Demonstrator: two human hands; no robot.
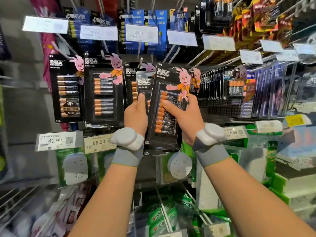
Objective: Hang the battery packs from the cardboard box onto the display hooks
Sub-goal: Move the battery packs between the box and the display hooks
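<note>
- Step in hand: hanging, judged mid-task. Two packs are lifted to the display, neither on a hook yet.
- Right hand (pixel 185 120): grips the front battery pack (pixel 168 93) at its right edge, thumb across the blister face, fingers behind. The pack is tilted, its top leaning right.
- Left hand (pixel 135 117): holds a second pack (pixel 143 81) by its left edge, thumb up the front. Most of that pack is hidden behind the front battery pack.
- Position: both packs sit near, in front of the middle row of the display. They lie between the hung packs at left (pixel 104 89) and the dense row of packs at right (pixel 212 84).
- Target, as a guess: the centre hook (pixel 141 64), whose tip pokes out above a hung pack (pixel 130 72) just beyond the second pack. The front battery pack's top edge lies just right of that tip.
- Hang hole: a dark notch near the top of the front battery pack, too blurred to tell its shape.
- Next move calls for straightening the front battery pack, bringing its hole level with a hook tip, then pushing it away along the wire.
- Size check: both held packs read 7 and the hung pack behind reads 5, so checking the match first seems wise.
- Risk: the overlapping packs may snag one another as one goes on.
- Cardboard box: not in view.
- Also there: price tags (pixel 98 142) below the row, and grey-and-white wrist bands (pixel 127 137) on both arms.
</note>
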